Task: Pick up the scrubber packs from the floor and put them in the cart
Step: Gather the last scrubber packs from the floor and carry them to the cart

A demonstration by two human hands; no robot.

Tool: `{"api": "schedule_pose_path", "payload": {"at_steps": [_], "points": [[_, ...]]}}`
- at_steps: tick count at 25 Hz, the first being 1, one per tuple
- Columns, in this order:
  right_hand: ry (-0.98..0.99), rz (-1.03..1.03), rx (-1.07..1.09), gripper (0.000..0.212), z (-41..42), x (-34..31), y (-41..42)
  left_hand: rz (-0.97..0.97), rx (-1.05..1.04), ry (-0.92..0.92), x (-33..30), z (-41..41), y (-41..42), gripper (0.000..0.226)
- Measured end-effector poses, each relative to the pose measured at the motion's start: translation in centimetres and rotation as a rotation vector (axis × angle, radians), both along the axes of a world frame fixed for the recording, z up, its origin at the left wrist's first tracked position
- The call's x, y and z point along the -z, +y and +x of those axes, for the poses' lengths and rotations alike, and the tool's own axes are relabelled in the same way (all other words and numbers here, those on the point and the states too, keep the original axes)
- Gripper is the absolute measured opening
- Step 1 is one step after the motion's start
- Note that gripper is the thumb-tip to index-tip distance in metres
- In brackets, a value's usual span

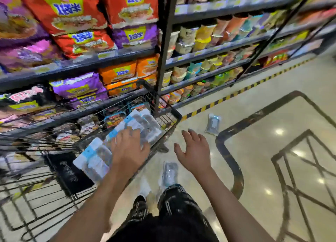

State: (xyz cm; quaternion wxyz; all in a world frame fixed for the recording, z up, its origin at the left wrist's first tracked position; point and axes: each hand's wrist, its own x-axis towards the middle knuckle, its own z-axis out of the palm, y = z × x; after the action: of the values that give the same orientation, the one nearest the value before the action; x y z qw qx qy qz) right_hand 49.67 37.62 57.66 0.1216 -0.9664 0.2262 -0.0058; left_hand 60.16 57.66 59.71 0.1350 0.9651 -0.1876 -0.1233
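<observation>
Scrubber packs: clear pouches, dark pads inside, pale blue-and-white headers. Several are stacked in the wire cart [169, 112]; the count is blurred. The stack [138, 125] is pressed by the left hand [130, 150], fingers spread flat. The right hand [195, 151] is held wide, nothing in it. Two packs are seen on glossy cream tile, one far [213, 124], one near [170, 172] the feet. Noodle shelves [112, 59] are alongside.

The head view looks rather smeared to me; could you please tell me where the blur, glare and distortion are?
In the head view, the noodle shelves and cart are motion-smeared, ceiling lights glare off the glossy floor, and the wide lens bows the shelf post; the floor pack and right hand stay fairly crisp.
</observation>
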Motion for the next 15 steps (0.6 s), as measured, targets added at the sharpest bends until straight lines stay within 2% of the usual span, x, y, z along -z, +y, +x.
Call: {"api": "schedule_pose_path", "payload": {"at_steps": [3,6,10,12,15], "points": [[-0.008,-0.017,0.189,0.062,-6.0,0.2,-3.0,0.041,0.173,0.012,-0.1,-1.8,-4.4,0.056],[-0.022,-0.009,0.352,0.06,-11.9,0.7,-6.1,0.034,0.328,-0.006,0.2,-4.4,-9.2,0.046],[-0.065,-0.029,0.464,0.054,-18.6,1.6,-10.4,0.051,0.465,-0.058,1.5,-8.0,-16.0,0.05],[-0.037,-0.013,0.498,0.056,-22.3,2.4,-13.3,0.066,0.498,-0.049,2.5,-10.3,-19.6,0.055],[0.026,0.059,0.525,0.065,-27.1,3.4,-18.4,0.124,0.449,0.066,3.1,-14.3,-25.2,0.055]]}}
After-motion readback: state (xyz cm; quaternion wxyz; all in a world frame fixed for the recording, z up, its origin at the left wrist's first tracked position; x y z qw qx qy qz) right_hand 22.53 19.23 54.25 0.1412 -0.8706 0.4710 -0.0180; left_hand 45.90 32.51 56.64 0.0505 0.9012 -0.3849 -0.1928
